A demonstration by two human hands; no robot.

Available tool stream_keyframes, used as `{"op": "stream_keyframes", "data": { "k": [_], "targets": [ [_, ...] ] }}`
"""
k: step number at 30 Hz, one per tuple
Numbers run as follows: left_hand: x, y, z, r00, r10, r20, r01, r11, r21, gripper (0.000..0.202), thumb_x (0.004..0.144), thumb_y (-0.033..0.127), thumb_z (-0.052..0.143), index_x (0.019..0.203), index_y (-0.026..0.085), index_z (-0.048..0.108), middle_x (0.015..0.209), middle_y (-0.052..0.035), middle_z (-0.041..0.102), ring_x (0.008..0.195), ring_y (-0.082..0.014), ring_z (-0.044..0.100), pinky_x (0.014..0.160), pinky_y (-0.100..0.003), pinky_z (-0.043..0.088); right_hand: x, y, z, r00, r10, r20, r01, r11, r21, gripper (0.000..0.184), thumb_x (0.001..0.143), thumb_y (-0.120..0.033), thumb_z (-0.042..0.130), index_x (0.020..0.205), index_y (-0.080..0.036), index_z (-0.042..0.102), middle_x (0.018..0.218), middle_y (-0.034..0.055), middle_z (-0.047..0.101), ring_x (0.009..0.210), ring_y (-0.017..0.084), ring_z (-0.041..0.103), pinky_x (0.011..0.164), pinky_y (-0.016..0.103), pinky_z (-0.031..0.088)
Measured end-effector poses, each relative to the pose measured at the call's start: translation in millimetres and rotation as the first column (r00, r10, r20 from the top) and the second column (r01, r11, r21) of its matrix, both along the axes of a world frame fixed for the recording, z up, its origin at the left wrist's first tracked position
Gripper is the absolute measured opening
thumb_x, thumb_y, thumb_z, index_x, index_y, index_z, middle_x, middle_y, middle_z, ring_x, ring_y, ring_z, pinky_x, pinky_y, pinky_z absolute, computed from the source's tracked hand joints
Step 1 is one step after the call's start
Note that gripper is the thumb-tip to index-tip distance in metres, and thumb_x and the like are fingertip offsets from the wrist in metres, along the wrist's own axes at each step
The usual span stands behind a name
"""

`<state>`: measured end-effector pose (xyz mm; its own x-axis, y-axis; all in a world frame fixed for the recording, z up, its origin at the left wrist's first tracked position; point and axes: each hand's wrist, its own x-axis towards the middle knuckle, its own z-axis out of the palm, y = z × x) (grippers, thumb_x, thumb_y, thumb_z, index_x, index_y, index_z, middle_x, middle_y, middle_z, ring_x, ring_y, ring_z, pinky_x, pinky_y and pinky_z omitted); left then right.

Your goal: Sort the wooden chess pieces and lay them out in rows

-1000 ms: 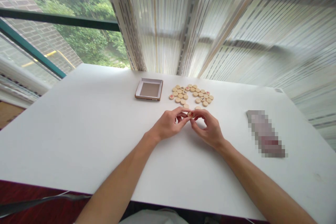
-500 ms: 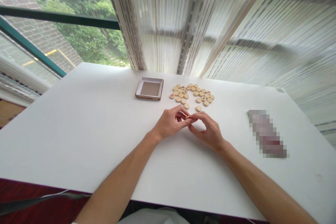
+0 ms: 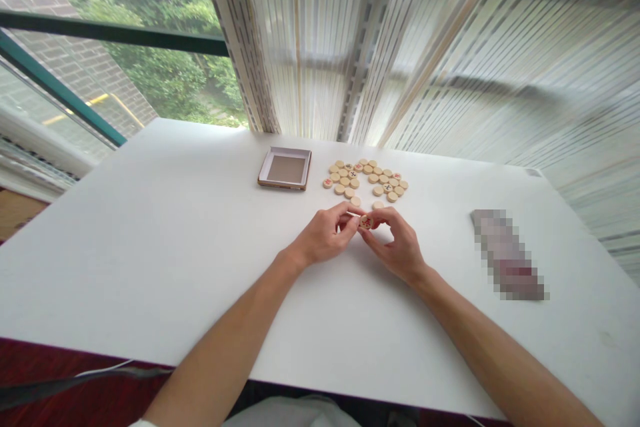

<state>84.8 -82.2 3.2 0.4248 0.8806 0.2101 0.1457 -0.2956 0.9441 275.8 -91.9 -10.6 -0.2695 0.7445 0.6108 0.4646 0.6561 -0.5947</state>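
Head view, and the left hand (image 3: 325, 237) and right hand (image 3: 397, 247) are together, fingertips pinching a xiangqi piece (image 3: 366, 222), its red character turned up, seemingly for a look, with more pieces (image 3: 365, 180) at twelve o'clock.

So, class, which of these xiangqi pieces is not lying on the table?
The red-marked piece pinched between the left hand and right hand; the other pieces lie flat on the white table.

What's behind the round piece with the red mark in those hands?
Behind the xiangqi piece lie more pieces. The left hand and right hand cover its back, so that face cannot be seen.
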Motion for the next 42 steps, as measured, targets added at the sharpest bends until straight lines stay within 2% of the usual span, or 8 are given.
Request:
{"op": "stream_keyframes", "data": {
  "k": [3, 10, 14, 21, 29, 35, 42],
  "targets": [
    [-0.3, -0.7, 1.2, 1.0, -0.009, -0.023, 0.01, 1.0, 0.023, 0.03, 0.095, 0.033, 0.058, 0.121, 0.018, 0.061, 0.094, -0.0064, 0.077, 0.071, -0.0128, 0.068, 0.062, -0.022, 0.048, 0.3, 0.5, 0.5, 1.0, 0.01, -0.026, -0.011, 1.0, -0.021, 0.024, 0.089, -0.017, 0.068, 0.108, -0.025, 0.056, 0.091, 0.003, 0.064, 0.077, 0.017, 0.061, 0.07, 0.034, 0.054],
    [-0.6, -1.2, 3.8, 0.999, 0.022, -0.027, -0.022, 1.0, 0.022, 0.027, 0.095, 0.034, 0.059, 0.117, 0.019, 0.059, 0.091, -0.005, 0.075, 0.069, -0.0116, 0.064, 0.062, -0.022, 0.046, 0.7, -1.8, 3.5, 0.998, 0.039, -0.055, -0.044, 0.995, -0.091, 0.019, 0.092, -0.017, 0.06, 0.11, -0.024, 0.057, 0.099, 0.0062, 0.067, 0.084, 0.019, 0.064, 0.075, 0.037, 0.056],
    [-1.1, -1.7, 3.9, 0.998, 0.008, -0.057, -0.004, 0.998, 0.063, 0.027, 0.09, 0.026, 0.063, 0.116, 0.02, 0.06, 0.087, -0.0013, 0.074, 0.06, -0.0083, 0.056, 0.059, -0.02, 0.046, 1.3, -1.5, 0.8, 0.997, 0.017, -0.08, -0.026, 0.993, -0.112, 0.015, 0.093, -0.02, 0.061, 0.106, -0.024, 0.057, 0.096, 0.005, 0.067, 0.081, 0.019, 0.064, 0.075, 0.036, 0.055],
    [-0.4, -3.8, 1.9, 0.994, -0.002, -0.111, 0.015, 0.993, 0.121, 0.028, 0.083, 0.018, 0.064, 0.111, 0.021, 0.061, 0.093, -0.0001, 0.075, 0.058, -0.0071, 0.055, 0.058, -0.02, 0.047, 3.7, -1.0, -4.7, 0.996, -0.03, -0.081, 0.02, 0.992, -0.127, 0.011, 0.092, -0.03, 0.067, 0.095, -0.024, 0.057, 0.082, 0.0017, 0.065, 0.073, 0.017, 0.063, 0.067, 0.032, 0.055],
    [-0.2, -3.4, 0.5, 0.993, 0.009, -0.12, 0.011, 0.987, 0.162, 0.022, 0.087, 0.021, 0.064, 0.109, 0.021, 0.061, 0.097, -0.0001, 0.074, 0.058, -0.0066, 0.054, 0.057, -0.02, 0.046, 5.1, -0.3, -10.5, 0.994, -0.062, -0.093, 0.047, 0.987, -0.155, 0.007, 0.095, -0.029, 0.064, 0.097, -0.024, 0.061, 0.085, 0.0039, 0.07, 0.077, 0.018, 0.068, 0.067, 0.032, 0.057],
    [-1.6, -2.2, 1.8, 0.993, 0.044, -0.112, -0.027, 0.989, 0.147, 0.023, 0.086, 0.024, 0.066, 0.108, 0.02, 0.06, 0.089, 0.0005, 0.072, 0.055, -0.0064, 0.052, 0.054, -0.019, 0.045, 6.5, 1.8, -16.0, 0.991, -0.041, -0.126, 0.022, 0.988, -0.151, 0.012, 0.098, -0.028, 0.057, 0.109, -0.024, 0.059, 0.097, 0.0059, 0.07, 0.085, 0.02, 0.071, 0.079, 0.036, 0.06],
    [-2.2, -1.3, 0.4, 0.992, 0.05, -0.119, -0.033, 0.989, 0.142, 0.022, 0.087, 0.027, 0.066, 0.108, 0.021, 0.061, 0.088, 0.0002, 0.073, 0.055, -0.0069, 0.052, 0.055, -0.02, 0.046, 5.5, 1.7, -13.5, 0.991, -0.042, -0.131, 0.021, 0.988, -0.155, 0.012, 0.097, -0.028, 0.059, 0.109, -0.025, 0.058, 0.096, 0.0056, 0.068, 0.086, 0.02, 0.07, 0.079, 0.036, 0.06]
  ]
}}
